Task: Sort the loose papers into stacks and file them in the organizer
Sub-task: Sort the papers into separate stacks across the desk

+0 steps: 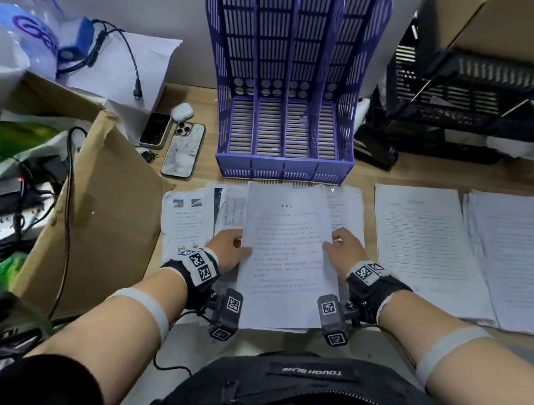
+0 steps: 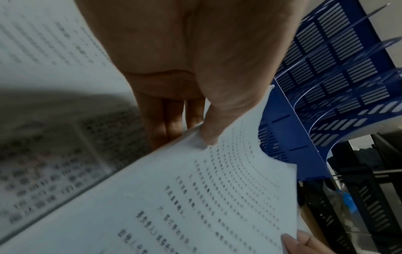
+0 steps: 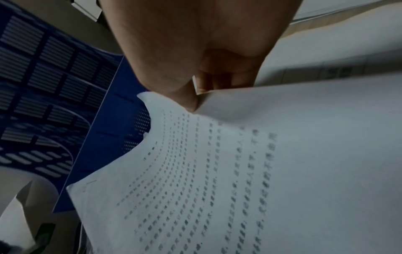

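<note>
Both grips are clamped on one printed sheet point(image 1: 287, 259): the left hand point(image 1: 229, 246) pinches its left edge, thumb on top and fingers point(image 2: 169, 120) underneath, and the right hand point(image 1: 345, 248) pinches the opposite edge the same way, thumb pressed on the print. The sheet is lifted off the paper beneath it and curves slightly between the two hands, its far edge reaching toward the organizer point(image 1: 288, 89).

Directly in front of the organizer, under the held sheet, lies a loose spread of papers point(image 1: 190, 217), overlapping and crooked. To the right of that spread sit two squared-off stacks point(image 1: 424, 241) on the worktop point(image 1: 446, 177), side by side. The organizer's slots look empty apart from a small scrap, so the job seems partly sorted and not yet filed; the spread is left to go through, then every stack has to go into a slot.

Both forearms come in low from the near edge, wrists level and roughly symmetrical, palms turned inward toward the sheet.
</note>
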`<state>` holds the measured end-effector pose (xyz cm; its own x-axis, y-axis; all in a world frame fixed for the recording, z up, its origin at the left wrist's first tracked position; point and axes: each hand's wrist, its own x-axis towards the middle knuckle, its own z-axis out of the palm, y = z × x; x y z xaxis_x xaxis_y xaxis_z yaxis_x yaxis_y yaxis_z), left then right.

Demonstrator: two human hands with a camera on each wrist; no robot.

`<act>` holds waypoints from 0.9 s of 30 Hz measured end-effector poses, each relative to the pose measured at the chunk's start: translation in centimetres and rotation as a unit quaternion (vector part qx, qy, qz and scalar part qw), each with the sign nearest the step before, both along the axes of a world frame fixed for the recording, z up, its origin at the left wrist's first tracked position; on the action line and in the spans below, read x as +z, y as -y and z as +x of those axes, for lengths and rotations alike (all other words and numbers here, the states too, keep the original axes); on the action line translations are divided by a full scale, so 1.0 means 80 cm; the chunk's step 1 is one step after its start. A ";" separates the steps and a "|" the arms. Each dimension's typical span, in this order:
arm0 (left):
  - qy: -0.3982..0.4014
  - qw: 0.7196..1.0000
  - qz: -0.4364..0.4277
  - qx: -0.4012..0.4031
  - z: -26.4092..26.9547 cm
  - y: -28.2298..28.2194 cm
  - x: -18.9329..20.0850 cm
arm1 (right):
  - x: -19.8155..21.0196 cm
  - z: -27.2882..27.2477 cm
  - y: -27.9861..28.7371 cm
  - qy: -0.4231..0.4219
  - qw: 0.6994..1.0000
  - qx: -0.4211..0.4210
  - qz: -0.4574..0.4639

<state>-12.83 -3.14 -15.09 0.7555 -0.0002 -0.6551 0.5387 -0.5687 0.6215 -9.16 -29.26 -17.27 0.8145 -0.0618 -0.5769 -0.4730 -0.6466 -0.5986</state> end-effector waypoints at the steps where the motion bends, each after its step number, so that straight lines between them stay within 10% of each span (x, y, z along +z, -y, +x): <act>1: -0.001 1.000 -0.017 0.001 0.002 0.005 0.001 | 0.002 -0.001 0.005 -0.012 1.000 -0.009 0.017; 9: 0.049 0.988 -0.090 0.118 0.042 0.082 0.013 | 0.033 -0.015 0.086 -0.056 0.997 0.013 0.056; 27: 0.047 0.960 -0.273 -0.037 0.099 0.497 0.038 | 0.096 -0.013 0.463 0.105 0.959 -0.224 -0.140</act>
<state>-4.88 -42.87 -12.03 0.7959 -0.3811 -0.4705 0.4359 -0.1787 0.8821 -10.23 -66.26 -9.59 0.7665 -0.5613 -0.3122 -0.6285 -0.5553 -0.5446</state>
